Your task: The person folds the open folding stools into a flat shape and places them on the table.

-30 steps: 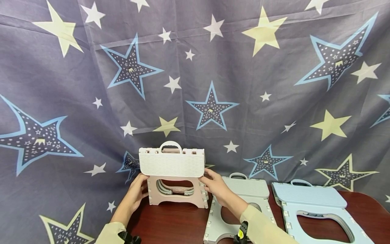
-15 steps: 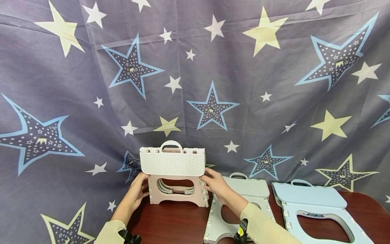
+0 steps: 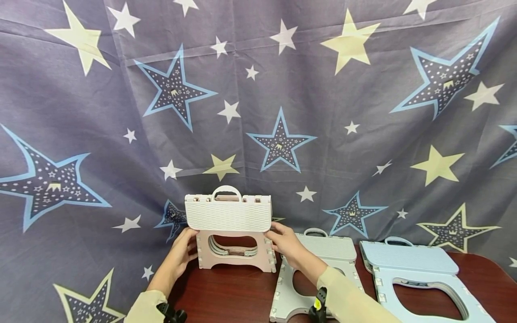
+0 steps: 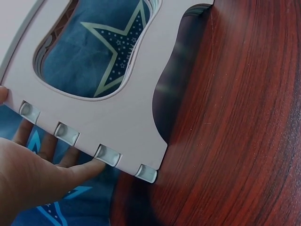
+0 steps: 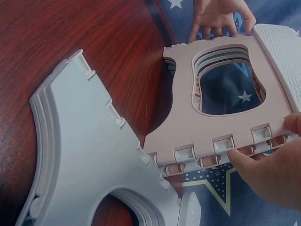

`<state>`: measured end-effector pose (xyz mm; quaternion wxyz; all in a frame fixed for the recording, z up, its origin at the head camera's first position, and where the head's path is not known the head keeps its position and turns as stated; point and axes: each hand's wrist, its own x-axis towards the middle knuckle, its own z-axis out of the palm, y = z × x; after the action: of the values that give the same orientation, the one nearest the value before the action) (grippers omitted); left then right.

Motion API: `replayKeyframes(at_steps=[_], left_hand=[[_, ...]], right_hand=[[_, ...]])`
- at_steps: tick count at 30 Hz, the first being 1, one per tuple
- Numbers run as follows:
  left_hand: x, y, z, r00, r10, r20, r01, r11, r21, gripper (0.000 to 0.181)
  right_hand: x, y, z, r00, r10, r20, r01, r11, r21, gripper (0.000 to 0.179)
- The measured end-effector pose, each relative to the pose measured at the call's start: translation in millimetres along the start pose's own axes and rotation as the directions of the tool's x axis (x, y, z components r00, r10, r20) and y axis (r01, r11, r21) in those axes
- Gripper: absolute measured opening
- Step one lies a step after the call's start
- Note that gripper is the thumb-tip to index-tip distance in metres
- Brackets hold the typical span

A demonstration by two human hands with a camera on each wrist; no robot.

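A pink folding stool [image 3: 206,258] with a white woven-textured seat flap [image 3: 228,216] and a loop handle stands upright at the back left of the table, near the curtain. My left hand [image 3: 179,255] holds its left side, fingers along the edge; the left wrist view shows fingers behind the hinge notches of the pink panel [image 4: 127,136]. On the opposite side my right hand [image 3: 288,246] grips the edge just below the flap. In the right wrist view a fingertip of the right hand [image 5: 277,172] presses at a white hinge on the stool [image 5: 186,113].
A grey-green folding stool [image 3: 327,247] lies on the table beneath my right forearm. Right of it lies a light blue folding stool [image 3: 412,260]. The dark red wooden table [image 3: 226,296] meets a star-patterned curtain [image 3: 258,98] at the back.
The pink stool has shifted very slightly toward the back. Both hands keep their places on its sides, and the other stools have not moved.
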<state>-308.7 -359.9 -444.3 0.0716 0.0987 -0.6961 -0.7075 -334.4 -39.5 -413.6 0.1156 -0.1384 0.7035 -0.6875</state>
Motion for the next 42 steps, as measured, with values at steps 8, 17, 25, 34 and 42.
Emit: replayKeyframes(at_steps=[8, 17, 25, 34, 42], left_hand=[[1.9, 1.7, 1.5, 1.000, -0.013, -0.008, 0.013, 1.000, -0.017, 0.007], [2.8, 0.0, 2.8, 1.000, -0.022, -0.020, 0.022, 1.000, -0.018, 0.007], [3.1, 0.9, 3.4, 1.000, -0.017, -0.011, 0.017, 1.000, -0.023, 0.006], [3.8, 2.0, 3.8, 1.000, -0.006, -0.010, 0.006, 0.999, -0.038, 0.009], [3.9, -0.7, 0.4, 1.000, -0.011, 0.005, 0.011, 0.999, -0.043, 0.007]], right_hand=[[3.2, 1.3, 0.3, 1.000, 0.006, -0.008, -0.005, 1.000, 0.018, 0.046], [4.8, 2.1, -0.2, 1.000, 0.006, -0.010, -0.006, 1.000, 0.023, 0.042], [6.9, 2.2, -0.5, 1.000, 0.002, -0.013, -0.001, 1.000, 0.026, 0.040], [6.4, -2.1, -0.9, 1.000, 0.013, -0.028, -0.013, 1.000, 0.024, 0.037], [7.1, -2.8, -2.4, 1.000, 0.023, -0.018, -0.022, 0.999, 0.033, 0.036]])
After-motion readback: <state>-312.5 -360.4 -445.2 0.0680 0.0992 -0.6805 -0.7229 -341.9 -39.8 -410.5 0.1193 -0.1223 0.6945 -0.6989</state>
